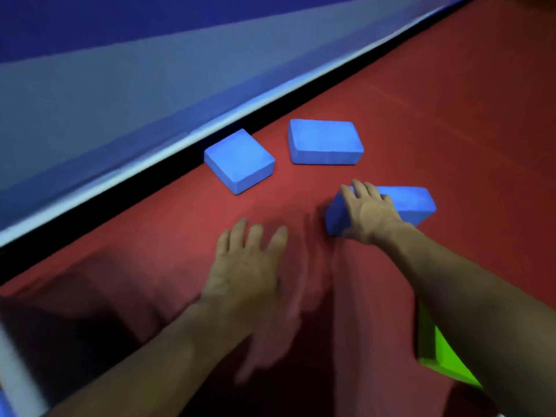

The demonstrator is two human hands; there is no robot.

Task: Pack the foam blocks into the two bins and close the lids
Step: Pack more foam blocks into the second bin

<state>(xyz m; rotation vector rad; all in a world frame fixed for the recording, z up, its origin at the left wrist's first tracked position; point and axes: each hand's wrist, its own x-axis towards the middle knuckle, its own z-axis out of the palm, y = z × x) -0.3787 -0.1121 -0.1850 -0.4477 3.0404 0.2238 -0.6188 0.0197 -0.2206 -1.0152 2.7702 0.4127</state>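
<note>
Three blue foam blocks lie on the red floor. One blue block (239, 161) rests by the wall's base, a second blue block (325, 141) lies to its right. My right hand (368, 210) grips the left end of the nearest blue block (412, 203), which is tilted up off the floor. My left hand (246, 266) hovers over the bare floor with fingers spread, holding nothing. A green foam block (436, 353) sits partly hidden under my right forearm. No bin is in view.
A blue and grey padded wall (120, 85) with a white strip and black base runs diagonally along the left. Red floor (451, 100) stretches to the right and far side. A white and blue edge shows at the bottom left corner.
</note>
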